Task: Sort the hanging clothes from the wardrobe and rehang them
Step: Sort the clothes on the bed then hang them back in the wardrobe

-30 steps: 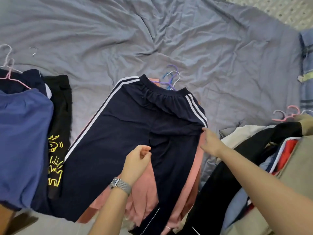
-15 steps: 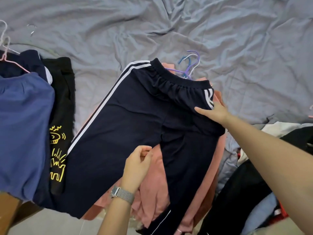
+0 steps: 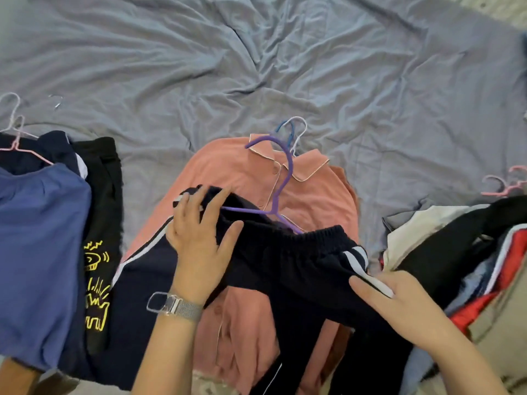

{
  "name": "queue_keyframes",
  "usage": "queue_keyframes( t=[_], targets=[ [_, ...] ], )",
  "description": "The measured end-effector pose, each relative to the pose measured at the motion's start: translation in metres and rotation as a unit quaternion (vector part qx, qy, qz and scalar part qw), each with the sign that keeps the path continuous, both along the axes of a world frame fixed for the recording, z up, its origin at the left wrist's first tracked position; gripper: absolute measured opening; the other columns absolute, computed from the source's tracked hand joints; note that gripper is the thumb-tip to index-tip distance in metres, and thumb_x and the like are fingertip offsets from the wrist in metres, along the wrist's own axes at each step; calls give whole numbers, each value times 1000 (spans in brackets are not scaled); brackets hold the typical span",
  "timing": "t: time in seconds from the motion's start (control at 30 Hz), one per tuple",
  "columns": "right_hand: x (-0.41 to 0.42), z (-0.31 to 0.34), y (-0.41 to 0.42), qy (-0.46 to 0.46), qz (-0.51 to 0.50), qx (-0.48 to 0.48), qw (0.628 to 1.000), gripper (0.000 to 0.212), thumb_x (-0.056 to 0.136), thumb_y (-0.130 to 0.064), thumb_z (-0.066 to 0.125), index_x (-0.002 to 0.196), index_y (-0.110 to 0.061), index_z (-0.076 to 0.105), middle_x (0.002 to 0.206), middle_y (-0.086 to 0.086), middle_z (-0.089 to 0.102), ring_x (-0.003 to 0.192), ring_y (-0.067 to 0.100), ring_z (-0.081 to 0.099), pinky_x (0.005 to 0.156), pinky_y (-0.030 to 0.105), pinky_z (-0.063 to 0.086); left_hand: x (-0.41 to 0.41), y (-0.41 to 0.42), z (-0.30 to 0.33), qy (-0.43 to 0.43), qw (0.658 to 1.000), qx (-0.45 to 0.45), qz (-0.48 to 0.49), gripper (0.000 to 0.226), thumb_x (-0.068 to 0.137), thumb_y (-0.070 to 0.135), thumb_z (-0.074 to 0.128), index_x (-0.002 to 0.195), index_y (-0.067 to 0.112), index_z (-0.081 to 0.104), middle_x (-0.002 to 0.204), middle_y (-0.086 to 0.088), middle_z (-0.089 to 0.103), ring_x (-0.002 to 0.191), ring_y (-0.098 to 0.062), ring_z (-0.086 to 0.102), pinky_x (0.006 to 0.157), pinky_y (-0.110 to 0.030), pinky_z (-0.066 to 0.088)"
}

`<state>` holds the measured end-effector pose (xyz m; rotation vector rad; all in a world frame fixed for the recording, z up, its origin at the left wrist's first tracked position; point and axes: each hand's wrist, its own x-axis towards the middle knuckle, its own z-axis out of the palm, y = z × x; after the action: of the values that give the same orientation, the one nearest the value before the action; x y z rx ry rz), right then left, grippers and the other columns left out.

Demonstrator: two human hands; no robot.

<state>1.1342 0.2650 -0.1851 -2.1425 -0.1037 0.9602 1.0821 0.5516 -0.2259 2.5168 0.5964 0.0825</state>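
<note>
Navy track pants with white side stripes lie crumpled across a pink collared shirt on the bed. A purple hanger rests on the shirt, and its lower arms run under the pants' waistband. My left hand, with a watch on the wrist, presses with spread fingers on the left end of the waistband, over one hanger arm. My right hand lies with straight fingers on the striped right side of the pants. Its thumb is hidden.
A grey-blue bedsheet covers the bed. At the left lies a pile with a blue garment, a black one with yellow print and a pink hanger. A mixed clothes heap and pink hangers sit right. Blue and white hanger hooks show above the shirt.
The pants have slid down toward me, uncovering the pink shirt's collar and the purple hanger. My left hand moved from the crotch up to the left waistband and opened flat.
</note>
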Motion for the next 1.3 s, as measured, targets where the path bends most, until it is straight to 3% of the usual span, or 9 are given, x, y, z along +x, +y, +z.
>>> queue_keyframes(
  t=[0.13,0.27,0.43,0.53,0.63,0.73,0.9,1.0,1.3],
  targets=[
    [-18,22,-35,-19,-10,8,1000,76,54,-92,48,53,-19,23,52,-6,20,50,7,21,48,23,15,2,-7,19,65,987,60,-134,41,85,55,28,85,30,61,87,10,49,90,-16,51,87,-37,22],
    [-37,46,-62,-82,-19,-7,996,79,53,-92,48,53,-13,40,52,-1,31,51,2,31,50,24,22,-28,-33,54,15,987,63,-147,40,89,47,31,74,23,60,71,7,48,71,-19,52,72,-36,33],
    [-74,80,-95,-183,2,-17,983,17,78,-29,73,69,-36,60,68,-14,61,70,3,56,65,22,44,-88,-91,129,-71,997,42,3,30,82,46,49,57,32,45,50,9,39,54,-14,45,61,-36,35],
    [-102,102,-124,-215,20,5,976,33,81,-17,72,97,-43,59,94,-15,66,91,5,60,78,15,44,-127,-134,174,-100,988,-13,117,11,74,42,65,64,41,63,46,9,49,52,-9,50,65,-34,43],
    [-129,132,-154,-243,46,4,969,38,79,-11,73,111,-30,62,102,-8,63,97,10,58,78,-1,33,-167,-171,212,-88,979,-21,183,22,69,22,69,69,43,65,48,5,54,55,-8,54,63,-29,45],
    [-151,167,-178,-287,81,14,954,51,76,-16,76,124,-20,59,115,-7,58,110,14,53,93,14,31,-210,-206,244,-92,965,-30,246,20,66,19,70,69,39,68,50,4,54,55,-10,53,57,-28,43],
    [-186,208,-184,-348,93,38,932,61,74,-64,51,132,-46,46,139,-8,44,130,18,38,112,46,26,-281,-238,289,-153,930,-78,326,14,60,34,73,71,39,69,54,2,59,61,-20,59,66,-39,55],
    [-208,232,-164,-391,111,59,912,60,75,-69,40,131,-48,44,140,-7,42,132,23,35,111,48,24,-322,-233,320,-191,911,-88,355,20,62,25,76,73,40,69,56,1,62,63,-21,64,69,-44,57],
    [-295,310,-50,-461,268,144,834,57,78,-68,36,123,-36,50,113,-13,56,116,19,46,102,46,28,-451,-180,385,-287,838,-58,460,21,68,11,78,65,30,68,42,14,50,49,-10,48,60,-29,45]
  ],
)
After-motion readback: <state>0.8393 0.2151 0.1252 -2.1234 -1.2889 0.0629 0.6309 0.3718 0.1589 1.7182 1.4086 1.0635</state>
